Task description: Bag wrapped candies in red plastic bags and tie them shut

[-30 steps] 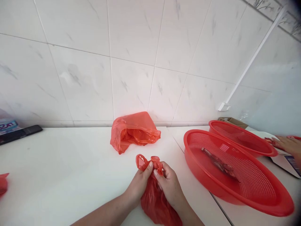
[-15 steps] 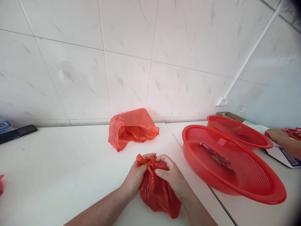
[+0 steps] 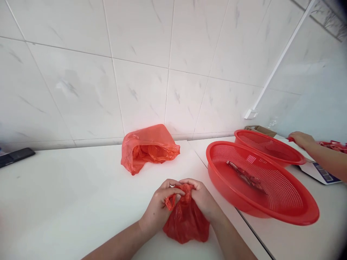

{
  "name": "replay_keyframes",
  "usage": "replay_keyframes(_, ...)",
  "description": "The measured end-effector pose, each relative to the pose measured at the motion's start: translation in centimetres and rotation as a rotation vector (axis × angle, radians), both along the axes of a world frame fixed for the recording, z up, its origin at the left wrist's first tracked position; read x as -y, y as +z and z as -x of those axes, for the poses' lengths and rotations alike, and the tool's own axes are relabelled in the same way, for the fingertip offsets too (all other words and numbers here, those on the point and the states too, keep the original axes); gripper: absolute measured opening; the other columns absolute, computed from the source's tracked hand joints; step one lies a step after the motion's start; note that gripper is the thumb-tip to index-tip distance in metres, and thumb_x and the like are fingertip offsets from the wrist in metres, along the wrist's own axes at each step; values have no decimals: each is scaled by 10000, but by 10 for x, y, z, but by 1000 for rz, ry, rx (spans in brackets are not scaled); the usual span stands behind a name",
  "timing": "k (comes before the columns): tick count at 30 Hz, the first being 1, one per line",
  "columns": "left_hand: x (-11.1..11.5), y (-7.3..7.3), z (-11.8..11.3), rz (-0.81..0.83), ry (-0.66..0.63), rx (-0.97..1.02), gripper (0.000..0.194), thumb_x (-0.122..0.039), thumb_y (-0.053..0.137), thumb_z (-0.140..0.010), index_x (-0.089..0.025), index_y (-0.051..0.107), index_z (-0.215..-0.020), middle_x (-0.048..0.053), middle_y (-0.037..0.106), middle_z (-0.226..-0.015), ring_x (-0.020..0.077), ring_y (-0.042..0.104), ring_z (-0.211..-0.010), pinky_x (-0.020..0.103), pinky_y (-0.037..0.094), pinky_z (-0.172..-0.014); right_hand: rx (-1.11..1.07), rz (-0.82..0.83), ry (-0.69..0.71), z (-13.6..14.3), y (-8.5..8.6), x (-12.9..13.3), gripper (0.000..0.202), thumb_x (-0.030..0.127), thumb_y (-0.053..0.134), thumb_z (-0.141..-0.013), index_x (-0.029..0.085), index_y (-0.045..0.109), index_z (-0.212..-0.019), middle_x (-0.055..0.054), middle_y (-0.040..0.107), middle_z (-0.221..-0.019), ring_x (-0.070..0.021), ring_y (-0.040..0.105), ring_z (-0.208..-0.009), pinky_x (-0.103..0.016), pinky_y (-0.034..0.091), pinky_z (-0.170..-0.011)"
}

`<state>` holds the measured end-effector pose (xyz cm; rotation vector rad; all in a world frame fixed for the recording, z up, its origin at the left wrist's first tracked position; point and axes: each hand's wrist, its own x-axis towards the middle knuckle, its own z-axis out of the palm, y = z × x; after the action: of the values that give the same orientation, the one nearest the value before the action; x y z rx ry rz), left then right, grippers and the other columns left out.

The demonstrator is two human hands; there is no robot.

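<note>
A red plastic bag (image 3: 188,225) rests on the white table in front of me, bulging at the bottom; its contents cannot be made out. My left hand (image 3: 159,202) pinches the gathered top, and a twisted loop of the bag pokes out between thumb and fingers. On the bag's other side my right hand (image 3: 202,198) is closed on the neck, its fingertips partly hidden behind the plastic. Farther back lies a second red plastic bag (image 3: 150,146), crumpled with its mouth facing me, apart from both hands.
Right of my hands stands a red perforated basket (image 3: 267,206) with several small packets (image 3: 246,177) inside. Behind it is another red basket (image 3: 271,146). A co-worker's hand (image 3: 300,139) reaches in at far right. A black phone (image 3: 17,156) lies at far left, near the tiled wall (image 3: 141,90).
Both hands have shifted their grip on the bag's top, and the left now pinches a twisted loop. The view has turned slightly right. The co-worker's hand has moved toward the rear basket.
</note>
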<state>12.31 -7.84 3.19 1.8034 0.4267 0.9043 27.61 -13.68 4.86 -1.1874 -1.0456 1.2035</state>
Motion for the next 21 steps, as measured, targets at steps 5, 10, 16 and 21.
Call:
replay_keyframes(5, -3, -7, 11, -506, 89, -27, 337, -257, 469, -914, -303, 578, -1229, 109, 494, -1280, 262, 476, -1146, 425, 405, -942, -288, -49, -48, -25, -3, -2, 329, 269, 592, -761, 178, 651, -1072, -61, 659, -1011, -185, 612, -906, -342, 453, -853)
replay_keyframes(10, 16, 10, 17, -913, -180, -117, 236, -337, 541, -878, -217, 659, -1043, 114, 636, -1169, 300, 491, -1146, 451, 348, -985, 101, -15, -463, -43, -29, -20, 309, 246, 598, -688, 153, 683, -970, -38, 672, -824, -165, 596, -746, -318, 462, -757)
replay_keyframes(16, 38, 21, 12, -882, -354, -181, 288, -294, 459, -906, -212, 638, -695, 72, 641, -643, 215, 574, -640, 360, 445, -650, 262, -16, -533, -45, -44, -30, 277, 175, 514, -666, 169, 685, -884, -12, 657, -786, -156, 577, -730, -297, 440, -733)
replay_keyframes(21, 28, 5, 3, -857, -140, -343, 569, -426, 669, -754, -231, 512, -1265, 176, 473, -1364, 378, 445, -1197, 544, 342, -957, 310, -56, -474, -46, -45, -28, 330, 314, 590, -723, 176, 643, -1019, 10, 642, -728, -167, 584, -696, -306, 454, -699)
